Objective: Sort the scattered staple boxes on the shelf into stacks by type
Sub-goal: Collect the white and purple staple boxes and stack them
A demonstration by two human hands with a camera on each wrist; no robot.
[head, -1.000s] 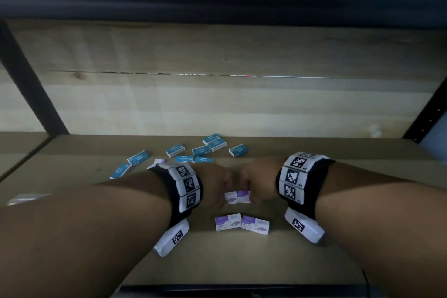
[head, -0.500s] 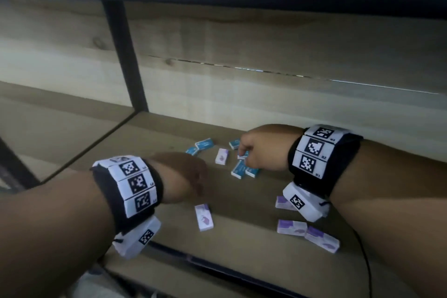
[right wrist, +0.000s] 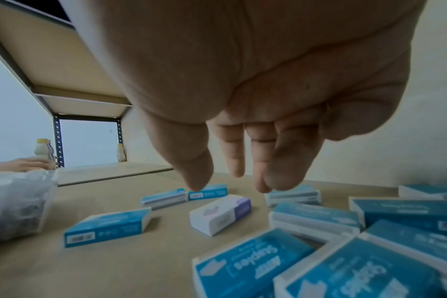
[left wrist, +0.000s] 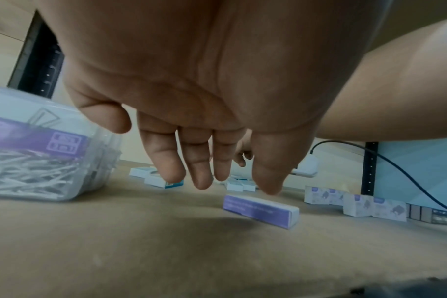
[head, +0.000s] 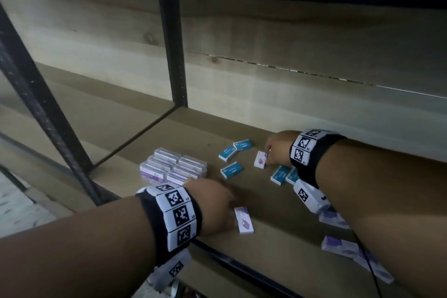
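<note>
Small staple boxes lie scattered on the brown shelf board [head: 278,249]. My left hand [head: 225,203] hovers open just left of a lone purple box [head: 244,220]; in the left wrist view its fingers [left wrist: 202,177] hang straight above that purple box [left wrist: 260,211] and hold nothing. My right hand [head: 271,152] reaches to the back, fingers over a purple-and-white box [head: 260,159] among blue boxes [head: 231,170]. The right wrist view shows my right hand [right wrist: 230,183] open above that purple-and-white box [right wrist: 219,213], apart from it, with blue boxes [right wrist: 107,227] around.
Clear plastic tubs of paper clips [head: 174,167] stand in a block at the left. More purple boxes [head: 338,245] lie at the front right under my right forearm. A black upright [head: 173,55] and the wooden back wall bound the shelf. A black cable [left wrist: 396,167] runs at the right.
My hands were together over purple boxes at the front; they have parted. The right hand reached back among the blue boxes, the left moved leftward. My view swung left, revealing the clear tubs.
</note>
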